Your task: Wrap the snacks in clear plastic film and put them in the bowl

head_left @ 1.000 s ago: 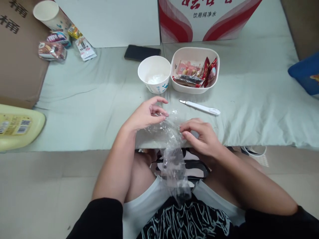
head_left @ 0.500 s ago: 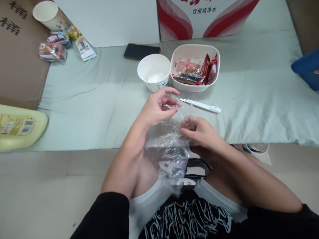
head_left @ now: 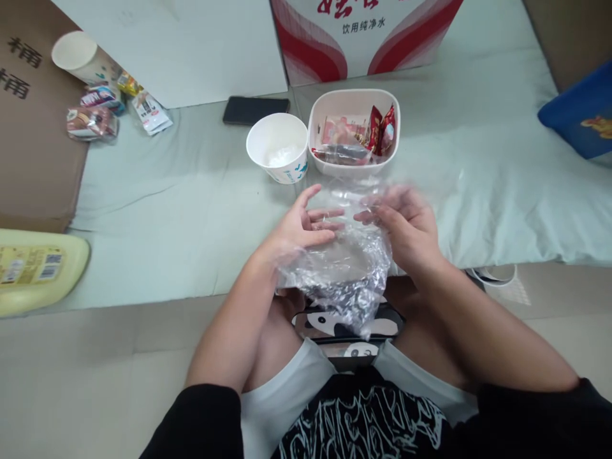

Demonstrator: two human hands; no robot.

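Head view: right hand (head_left: 411,224) pinches clear plastic (head_left: 366,271); left hand (head_left: 302,231) against it, fingers apart. Cup (head_left: 282,156) beside snack tub (head_left: 351,170).

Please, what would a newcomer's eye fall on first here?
Probably the crinkled transparent plastic film, catching light between the left hand and right hand. Next, the white rectangular box with red curved bands, standing at the back. In front of it, the rounded white plastic tub holds shiny red packets.

A black lettered shirt (head_left: 359,417) tops pale shorts (head_left: 282,396).
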